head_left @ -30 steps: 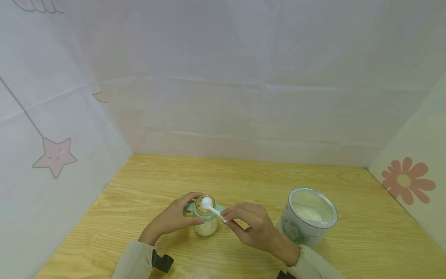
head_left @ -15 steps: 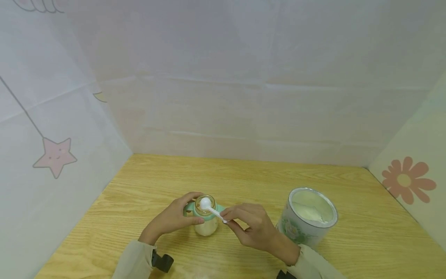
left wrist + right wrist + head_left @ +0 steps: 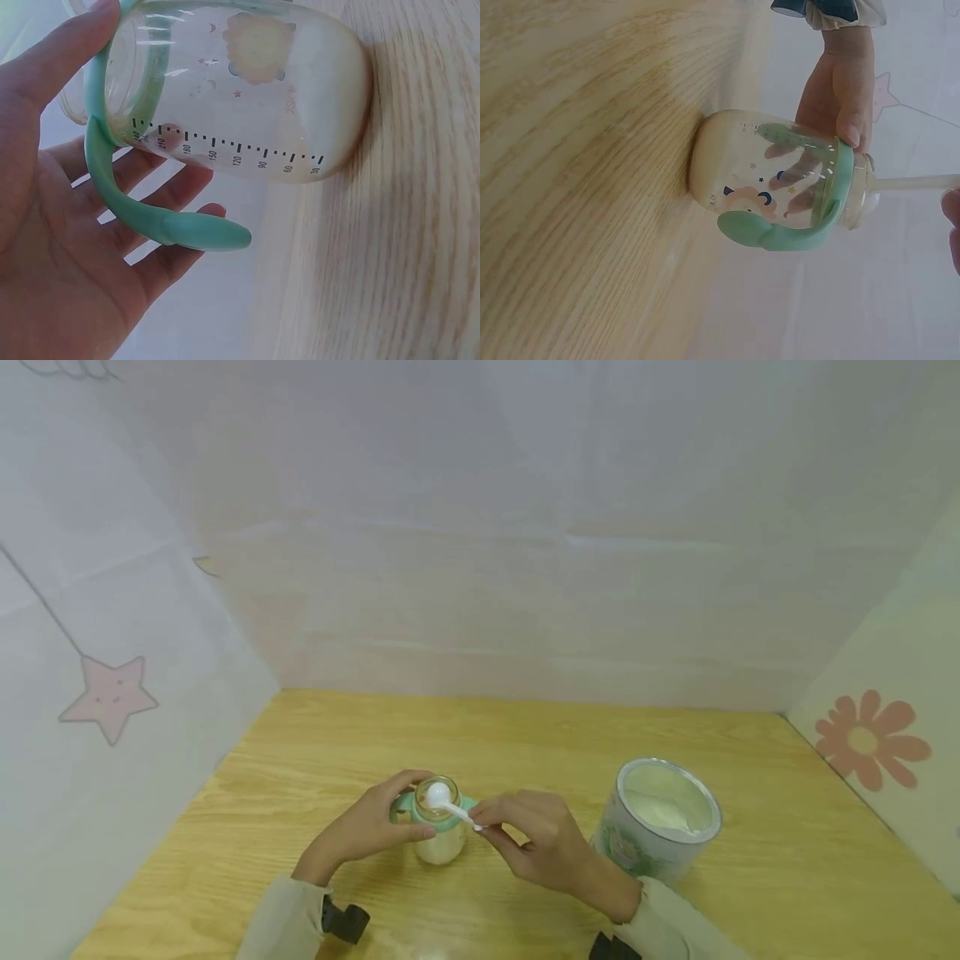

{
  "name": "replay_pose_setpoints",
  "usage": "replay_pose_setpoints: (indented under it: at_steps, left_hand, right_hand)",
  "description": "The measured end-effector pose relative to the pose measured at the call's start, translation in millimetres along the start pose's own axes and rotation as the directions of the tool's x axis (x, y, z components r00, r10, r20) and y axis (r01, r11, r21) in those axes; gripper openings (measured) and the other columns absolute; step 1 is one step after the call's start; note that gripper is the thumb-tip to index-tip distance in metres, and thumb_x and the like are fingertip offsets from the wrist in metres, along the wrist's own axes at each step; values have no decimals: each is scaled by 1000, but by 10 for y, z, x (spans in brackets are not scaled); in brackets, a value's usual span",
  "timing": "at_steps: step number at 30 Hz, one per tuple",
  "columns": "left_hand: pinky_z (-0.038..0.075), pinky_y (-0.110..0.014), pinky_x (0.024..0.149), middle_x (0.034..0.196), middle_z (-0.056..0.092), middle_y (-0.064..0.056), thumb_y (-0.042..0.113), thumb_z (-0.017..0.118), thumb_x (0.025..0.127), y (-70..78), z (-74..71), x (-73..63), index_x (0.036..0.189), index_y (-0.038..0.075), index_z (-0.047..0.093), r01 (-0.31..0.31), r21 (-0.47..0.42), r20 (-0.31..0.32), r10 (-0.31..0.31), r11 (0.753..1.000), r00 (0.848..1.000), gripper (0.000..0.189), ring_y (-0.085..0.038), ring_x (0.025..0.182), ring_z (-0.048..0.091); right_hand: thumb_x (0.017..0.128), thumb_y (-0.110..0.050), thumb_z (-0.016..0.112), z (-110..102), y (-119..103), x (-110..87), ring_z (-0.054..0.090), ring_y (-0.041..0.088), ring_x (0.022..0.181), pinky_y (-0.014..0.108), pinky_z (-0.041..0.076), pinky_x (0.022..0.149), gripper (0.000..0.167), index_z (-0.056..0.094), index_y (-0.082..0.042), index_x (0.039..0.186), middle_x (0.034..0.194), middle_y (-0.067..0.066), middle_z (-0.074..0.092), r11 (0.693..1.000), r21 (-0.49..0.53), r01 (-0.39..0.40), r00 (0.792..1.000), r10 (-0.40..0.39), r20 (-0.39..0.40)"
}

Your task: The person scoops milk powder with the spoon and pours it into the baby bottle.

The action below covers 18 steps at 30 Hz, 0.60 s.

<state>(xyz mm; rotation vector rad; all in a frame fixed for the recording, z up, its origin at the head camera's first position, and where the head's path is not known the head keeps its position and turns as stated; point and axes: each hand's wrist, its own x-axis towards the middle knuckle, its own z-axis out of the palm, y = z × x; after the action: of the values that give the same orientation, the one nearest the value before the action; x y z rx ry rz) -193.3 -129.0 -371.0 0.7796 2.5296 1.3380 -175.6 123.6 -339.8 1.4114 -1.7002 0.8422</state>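
A clear baby bottle (image 3: 441, 849) with a mint-green two-handled collar stands upright on the wooden table, its mouth uncovered. My left hand (image 3: 369, 825) holds it near the collar; in the left wrist view the thumb lies on the green ring and the fingers pass behind the bottle (image 3: 247, 112). Pale, milky contents fill its lower part, around the lowest scale marks. Between thumb and fingers, my right hand (image 3: 534, 842) pinches the handle of a white scoop (image 3: 455, 811). The scoop's round bowl is at the bottle's mouth. Only fingertips of the right hand (image 3: 952, 225) show in the right wrist view.
To the right of my right hand stands an uncovered milk powder tin (image 3: 637, 852) with pale powder inside. The wooden table (image 3: 525, 735) is bounded by pale fabric walls (image 3: 480, 593) at the back and both sides.
The head view has shifted slightly. The scoop stays at the bottle's mouth, with both hands keeping nearly the same places.
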Motion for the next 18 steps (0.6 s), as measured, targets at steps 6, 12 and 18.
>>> replay_pose_setpoints:
  at_steps: [6,12,18]
  left_hand:
    - [48,-50,91,126,57,-8,34,72,85,22,-20,-1,140,11,41,3,-4,0,-3,1000,1000,67,-26,110,55]
    - [47,-53,92,129,55,-8,35,72,85,28,-20,5,140,12,40,7,3,6,-7,1000,1000,68,-31,117,53]
    - [46,-55,92,129,55,-6,35,73,84,31,-23,22,139,12,41,-3,18,5,3,1000,1000,68,-34,120,50]
  right_hand:
    - [97,-15,55,-12,5,60,65,7,62,12,51,62,18,65,-6,85,80,4,72,1000,-25,13,1000,-13,-8]
    - [97,-15,55,-26,-2,87,65,8,62,13,51,61,18,65,-6,86,81,4,72,999,-30,15,1000,-15,-9]
    - [97,-15,55,-29,3,92,65,8,63,13,51,61,18,65,-6,86,81,5,72,999,-33,15,1000,-16,-12]
